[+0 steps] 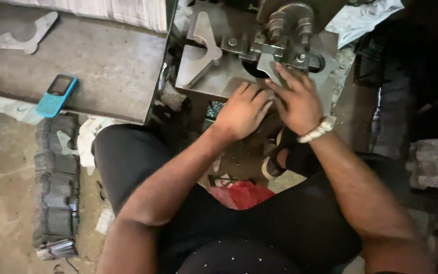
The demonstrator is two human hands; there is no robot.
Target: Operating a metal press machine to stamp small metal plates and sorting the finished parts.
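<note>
The plate point(268, 70) I am working on lies on the press bed point(214, 81), under the clamp point(285, 48), half hidden by my fingers. Going by size: the steel table point(102, 61) to my left is the biggest surface, with a blue phone point(56, 95) near its front edge and one cut blank point(19, 35) at the far corner. Below it on the floor stands a stack of dark blanks point(56, 193). On the bed itself another blank point(201, 50) leans to the left of the clamp.

My right hand point(297, 101), with a bracelet point(319, 129) at the wrist, lies flat with fingers spread over the plate's edge, pressing rather than gripping. My left hand point(242, 111) rests just beside it, touching it, fingers curled loosely down on the bed's front edge; I cannot tell whether anything is under them.

To do this well, I judge the plate should sit square against the clamp's stop, pushed evenly by both hands so it does not skew. Fingertips ought to stay on the near edge, away from the tooling above.
</note>
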